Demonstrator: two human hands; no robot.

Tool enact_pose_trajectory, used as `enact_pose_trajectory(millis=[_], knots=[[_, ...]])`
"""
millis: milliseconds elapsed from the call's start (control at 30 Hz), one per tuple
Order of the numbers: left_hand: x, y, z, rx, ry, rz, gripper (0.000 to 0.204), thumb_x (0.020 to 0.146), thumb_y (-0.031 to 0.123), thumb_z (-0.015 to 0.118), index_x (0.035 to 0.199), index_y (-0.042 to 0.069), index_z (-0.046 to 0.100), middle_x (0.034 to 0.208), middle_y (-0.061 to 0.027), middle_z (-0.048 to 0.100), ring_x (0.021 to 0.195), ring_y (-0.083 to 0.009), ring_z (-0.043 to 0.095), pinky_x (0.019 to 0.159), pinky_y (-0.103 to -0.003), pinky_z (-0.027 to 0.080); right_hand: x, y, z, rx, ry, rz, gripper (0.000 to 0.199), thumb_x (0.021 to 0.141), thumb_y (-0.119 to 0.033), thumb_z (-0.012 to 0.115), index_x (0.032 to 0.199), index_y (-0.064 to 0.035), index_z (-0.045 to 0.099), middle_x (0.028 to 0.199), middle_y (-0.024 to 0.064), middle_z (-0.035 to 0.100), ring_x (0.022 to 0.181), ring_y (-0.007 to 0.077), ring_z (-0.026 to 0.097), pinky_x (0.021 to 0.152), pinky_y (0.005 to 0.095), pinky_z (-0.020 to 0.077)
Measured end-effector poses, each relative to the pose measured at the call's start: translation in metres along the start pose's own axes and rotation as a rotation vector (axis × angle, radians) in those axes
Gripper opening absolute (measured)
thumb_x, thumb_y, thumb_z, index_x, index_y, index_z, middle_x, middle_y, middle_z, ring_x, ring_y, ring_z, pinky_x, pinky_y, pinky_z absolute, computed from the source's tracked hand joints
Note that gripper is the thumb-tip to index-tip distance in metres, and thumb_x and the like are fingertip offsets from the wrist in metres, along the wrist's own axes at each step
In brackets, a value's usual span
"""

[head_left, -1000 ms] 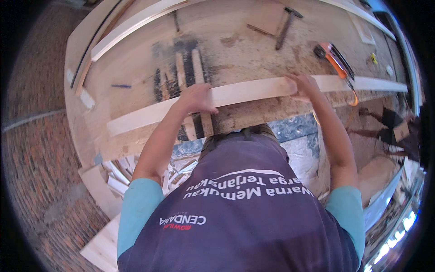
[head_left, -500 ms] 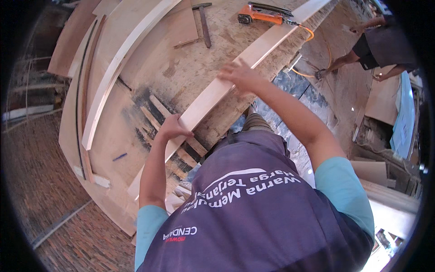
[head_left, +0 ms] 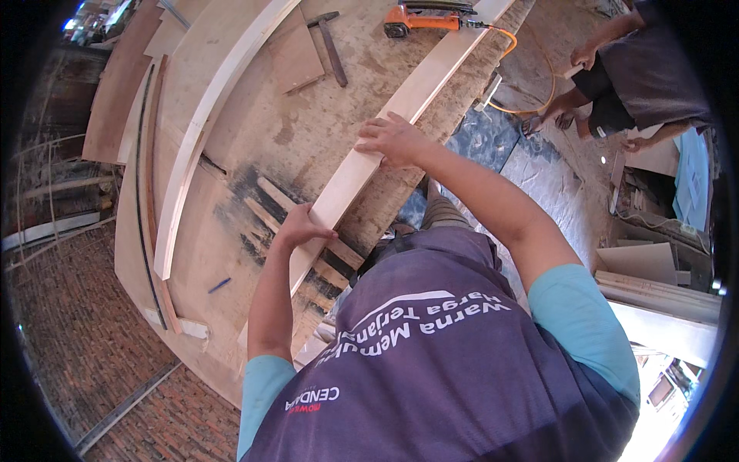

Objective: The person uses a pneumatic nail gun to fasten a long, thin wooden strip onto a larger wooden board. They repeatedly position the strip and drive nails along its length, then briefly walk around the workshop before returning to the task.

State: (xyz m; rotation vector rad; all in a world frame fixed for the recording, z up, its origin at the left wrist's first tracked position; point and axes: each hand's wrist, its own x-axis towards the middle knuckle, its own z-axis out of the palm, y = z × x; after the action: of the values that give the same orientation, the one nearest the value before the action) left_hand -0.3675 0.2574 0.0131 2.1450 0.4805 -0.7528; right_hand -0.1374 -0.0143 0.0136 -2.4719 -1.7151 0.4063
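Long pale wooden board [head_left: 342,189]: lies slantwise along the near edge of the brown wooden worktable [head_left: 296,138].
Left hand [head_left: 302,226]: grasps the board, thumb on the near side.
Right hand [head_left: 394,140]: fingers spread over the top; cannot tell whether they grip.
Orange-and-black nail gun [head_left: 431,21]: overlaps the board's far part; sliding the wood could knock it.
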Motion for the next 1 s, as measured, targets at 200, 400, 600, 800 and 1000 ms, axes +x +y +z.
enact_pose_trajectory(millis=[200, 400, 600, 800, 1000], knots=[[0.001, -0.008, 0.002, 0.002, 0.011, 0.003, 0.084, 0.05, 0.041, 0.102, 0.112, -0.008, 0.074, 0.106, -0.0204, 0.078, 0.101, -0.0302, 0.075, 0.092, -0.04, 0.057, 0.004, -0.001, -0.008, 0.009, -0.063, -0.028, 0.071, 0.083, -0.02, 0.082, 0.15, -0.0337, 0.063, 0.161, 0.0012, 0.051, 0.155, 0.0259, 0.041, 0.123, 0.0617, 0.0349], [0.003, -0.007, 0.005, 0.075, 0.049, 0.041, 0.09, 0.049, 0.046, 0.103, 0.111, -0.01, 0.073, 0.105, -0.0237, 0.077, 0.101, -0.0349, 0.075, 0.092, -0.042, 0.056, 0.002, 0.005, 0.004, -0.03, -0.021, -0.048, 0.061, 0.091, -0.017, 0.073, 0.149, -0.0332, 0.063, 0.162, 0.0031, 0.051, 0.155, 0.0282, 0.042, 0.122, 0.064, 0.0358], [-0.005, 0.007, 0.002, 0.084, 0.052, 0.006, 0.095, 0.049, 0.048, 0.104, 0.117, -0.009, 0.072, 0.11, -0.0261, 0.076, 0.108, -0.0373, 0.074, 0.096, -0.044, 0.056, -0.001, 0.005, 0.003, -0.058, 0.015, -0.079, 0.052, 0.098, -0.016, 0.062, 0.147, -0.0321, 0.064, 0.162, 0.005, 0.051, 0.155, 0.0295, 0.042, 0.121, 0.0654, 0.0363], [-0.01, 0.01, 0.003, 0.158, 0.07, -0.024, 0.096, 0.049, 0.05, 0.104, 0.119, -0.008, 0.072, 0.111, -0.025, 0.077, 0.108, -0.0377, 0.074, 0.095, -0.045, 0.056, -0.016, 0.007, 0.021, -0.066, 0.162, -0.049, 0.05, 0.097, -0.015, 0.061, 0.145, -0.0278, 0.064, 0.161, 0.007, 0.051, 0.156, 0.0285, 0.041, 0.123, 0.0652, 0.0335], [-0.006, -0.005, 0.008, 0.195, 0.092, -0.085, 0.097, 0.048, 0.052, 0.104, 0.121, -0.004, 0.071, 0.108, -0.0227, 0.077, 0.107, -0.0374, 0.074, 0.094, -0.045, 0.057, -0.023, 0.071, 0.011, -0.098, 0.147, -0.021, 0.065, 0.085, -0.018, 0.074, 0.149, -0.0278, 0.062, 0.163, 0.0072, 0.049, 0.157, 0.0276, 0.038, 0.127, 0.0619, 0.0296]])
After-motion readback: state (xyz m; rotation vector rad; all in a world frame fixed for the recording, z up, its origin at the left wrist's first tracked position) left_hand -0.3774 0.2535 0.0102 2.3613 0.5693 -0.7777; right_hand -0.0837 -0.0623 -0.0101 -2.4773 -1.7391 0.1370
